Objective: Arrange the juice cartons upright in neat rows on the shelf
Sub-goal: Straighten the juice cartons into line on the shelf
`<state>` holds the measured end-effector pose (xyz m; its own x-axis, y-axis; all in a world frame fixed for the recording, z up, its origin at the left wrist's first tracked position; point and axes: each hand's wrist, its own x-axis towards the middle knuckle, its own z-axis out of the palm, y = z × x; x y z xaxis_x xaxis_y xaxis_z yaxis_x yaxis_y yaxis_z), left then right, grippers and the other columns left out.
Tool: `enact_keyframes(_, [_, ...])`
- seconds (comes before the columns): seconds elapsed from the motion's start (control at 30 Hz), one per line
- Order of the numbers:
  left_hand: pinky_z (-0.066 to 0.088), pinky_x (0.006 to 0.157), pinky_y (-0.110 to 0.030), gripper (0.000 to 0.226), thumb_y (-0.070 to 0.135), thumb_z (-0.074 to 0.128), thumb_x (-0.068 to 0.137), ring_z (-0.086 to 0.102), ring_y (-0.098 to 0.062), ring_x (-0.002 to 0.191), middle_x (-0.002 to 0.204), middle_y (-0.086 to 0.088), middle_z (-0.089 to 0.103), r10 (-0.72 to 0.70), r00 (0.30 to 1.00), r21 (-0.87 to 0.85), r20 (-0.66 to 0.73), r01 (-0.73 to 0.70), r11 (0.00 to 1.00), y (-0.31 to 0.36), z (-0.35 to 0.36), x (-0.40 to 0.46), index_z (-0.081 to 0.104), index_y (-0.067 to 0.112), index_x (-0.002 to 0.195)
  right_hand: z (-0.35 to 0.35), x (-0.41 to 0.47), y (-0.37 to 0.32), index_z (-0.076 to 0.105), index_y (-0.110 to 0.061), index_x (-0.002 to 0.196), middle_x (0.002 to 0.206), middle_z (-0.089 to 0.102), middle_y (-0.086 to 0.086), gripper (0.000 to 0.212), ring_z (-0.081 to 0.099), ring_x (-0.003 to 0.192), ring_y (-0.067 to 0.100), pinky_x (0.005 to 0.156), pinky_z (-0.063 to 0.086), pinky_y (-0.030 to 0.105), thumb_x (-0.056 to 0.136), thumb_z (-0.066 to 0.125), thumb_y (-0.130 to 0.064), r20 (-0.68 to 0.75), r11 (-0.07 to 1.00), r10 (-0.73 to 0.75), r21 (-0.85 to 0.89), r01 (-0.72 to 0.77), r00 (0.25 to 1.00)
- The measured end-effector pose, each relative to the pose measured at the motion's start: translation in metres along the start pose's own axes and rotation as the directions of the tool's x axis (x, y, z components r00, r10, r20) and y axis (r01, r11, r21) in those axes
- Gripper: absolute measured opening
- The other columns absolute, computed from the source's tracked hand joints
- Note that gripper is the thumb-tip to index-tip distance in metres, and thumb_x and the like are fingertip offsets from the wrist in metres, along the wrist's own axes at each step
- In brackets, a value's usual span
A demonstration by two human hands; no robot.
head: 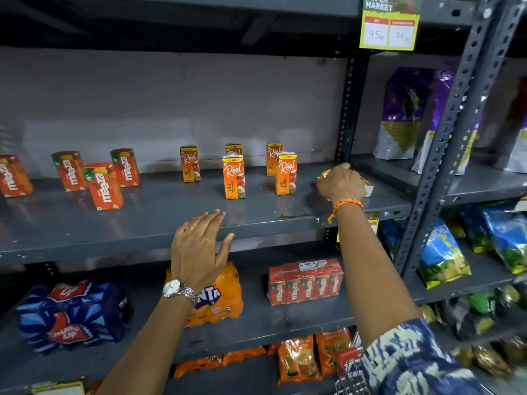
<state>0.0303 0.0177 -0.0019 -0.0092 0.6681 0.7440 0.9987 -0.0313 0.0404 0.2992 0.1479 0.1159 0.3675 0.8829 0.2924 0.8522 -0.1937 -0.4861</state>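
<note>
juice cartons stand in loose groups on the grey metal shelf (pixel 159 223). at the left, four red maaza cartons (pixel 105 186) stand upright but tilted out of line, one set forward of the rest and one at the far left cut by the frame edge. in the middle, five orange real apple cartons stand upright: two in front, the front-left real carton (pixel 233 177) and the front-right real carton (pixel 286 173), and three behind them near the back wall.

right hand (pixel 340 183) is curled down over a lying carton (pixel 368 187) at the right end of the shelf, near the upright post; fingers wrap it so only its red and white ends show. an orange thread band (pixel 348 205) circles that wrist.

left hand (pixel 199 249) is open, fingers straight and together, thumb spread, holding nothing; its fingertips reach the shelf's front edge. it wears a ring and a silver wristwatch (pixel 178 289).

on the shelf below sit a thums up pack (pixel 74 315), a fanta pack (pixel 225 295) and a wrapped maaza multipack (pixel 305 282).
</note>
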Motion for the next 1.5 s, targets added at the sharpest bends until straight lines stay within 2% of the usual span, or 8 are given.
enact_keyframes(0.4, [0.043, 0.100, -0.044, 0.054, 0.051, 0.044, 0.094, 0.061, -0.025, 0.122, 0.133, -0.003, 0.065, -0.011, 1.000, -0.034, 0.021, 0.012, 0.999, -0.001, 0.000, 0.000, 0.060, 0.018, 0.133, -0.009, -0.010, 0.007, 0.059, -0.001, 0.096, 0.108, 0.067, 0.025, 0.022, 0.064, 0.101, 0.039, 0.085, 0.051, 0.040, 0.088, 0.046, -0.017, 0.151, 0.891, -0.042, 0.453, -0.031, 0.988])
enact_keyframes(0.6, [0.042, 0.104, -0.044, 0.058, 0.052, 0.040, 0.094, 0.058, -0.023, 0.126, 0.139, -0.003, 0.060, 0.003, 0.997, 0.038, 0.073, -0.006, 0.999, -0.019, -0.012, 0.007, 0.054, 0.018, 0.139, -0.013, -0.033, -0.021, 0.042, -0.011, 0.109, 0.099, 0.060, 0.007, 0.016, 0.059, 0.081, 0.019, 0.069, 0.051, 0.034, 0.095, 0.050, -0.010, 0.325, 0.282, -0.094, 0.915, -0.288, 0.941])
enact_keyframes(0.77, [0.042, 0.107, -0.044, 0.058, 0.049, 0.040, 0.095, 0.056, -0.025, 0.128, 0.141, -0.006, 0.058, 0.019, 0.997, 0.021, 0.081, -0.021, 1.000, -0.031, -0.018, -0.008, 0.051, 0.016, 0.142, -0.013, -0.055, -0.019, 0.042, -0.007, 0.124, 0.106, 0.061, 0.004, 0.031, 0.064, 0.095, 0.021, 0.087, 0.054, 0.045, 0.095, 0.053, -0.003, 0.284, 0.100, -0.269, 0.959, -0.266, 0.920])
enact_keyframes(0.9, [0.042, 0.109, -0.045, 0.060, 0.050, 0.037, 0.097, 0.055, -0.026, 0.129, 0.144, -0.008, 0.055, -0.045, 0.994, 0.068, 0.099, 0.038, 0.997, -0.081, -0.035, -0.025, 0.048, 0.014, 0.144, -0.003, -0.073, -0.059, 0.049, -0.008, 0.126, 0.118, 0.065, 0.008, 0.036, 0.065, 0.109, 0.024, 0.081, 0.057, 0.037, 0.092, 0.061, -0.009, 0.253, 0.216, -0.351, 0.959, -0.185, 0.902])
enact_keyframes(1.03, [0.040, 0.107, -0.042, 0.056, 0.045, 0.040, 0.096, 0.058, -0.027, 0.126, 0.138, -0.009, 0.060, -0.063, 0.996, 0.112, 0.062, 0.055, 0.992, -0.130, -0.058, -0.041, 0.053, 0.012, 0.140, 0.014, -0.102, -0.112, 0.061, -0.015, 0.105, 0.098, 0.069, 0.000, 0.016, 0.067, 0.099, 0.018, 0.082, 0.055, 0.030, 0.090, 0.065, -0.010, 0.212, 0.271, -0.444, 0.958, -0.096, 0.870])
enact_keyframes(1.27, [0.039, 0.110, -0.039, 0.049, 0.039, 0.041, 0.097, 0.060, -0.024, 0.123, 0.136, -0.006, 0.062, -0.115, 0.992, 0.128, 0.054, 0.107, 0.986, -0.209, -0.091, -0.061, 0.058, 0.012, 0.135, 0.044, -0.170, -0.214, 0.062, -0.007, 0.109, 0.090, 0.069, -0.002, 0.030, 0.066, 0.084, 0.011, 0.075, 0.057, 0.031, 0.082, 0.069, 0.004, 0.186, 0.289, -0.636, 0.957, 0.007, 0.749])
enact_keyframes(1.4, [0.036, 0.112, -0.037, 0.049, 0.040, 0.040, 0.098, 0.057, -0.022, 0.127, 0.137, -0.004, 0.062, -0.157, 0.986, 0.131, 0.061, 0.148, 0.980, -0.250, -0.109, -0.072, 0.058, 0.014, 0.136, 0.065, -0.217, -0.268, 0.063, -0.009, 0.106, 0.105, 0.072, 0.009, 0.033, 0.070, 0.096, 0.021, 0.086, 0.059, 0.043, 0.077, 0.075, 0.001, 0.193, 0.360, -0.696, 0.927, 0.103, 0.692])
enact_keyframes(1.5, [0.036, 0.112, -0.037, 0.051, 0.040, 0.037, 0.099, 0.057, -0.022, 0.127, 0.137, -0.005, 0.061, -0.185, 0.981, 0.132, 0.056, 0.177, 0.975, -0.278, -0.120, -0.080, 0.057, 0.013, 0.136, 0.079, -0.250, -0.301, 0.062, -0.007, 0.116, 0.114, 0.070, 0.006, 0.038, 0.065, 0.095, 0.012, 0.083, 0.056, 0.029, 0.080, 0.076, -0.008, 0.183, 0.435, -0.721, 0.870, 0.231, 0.669])
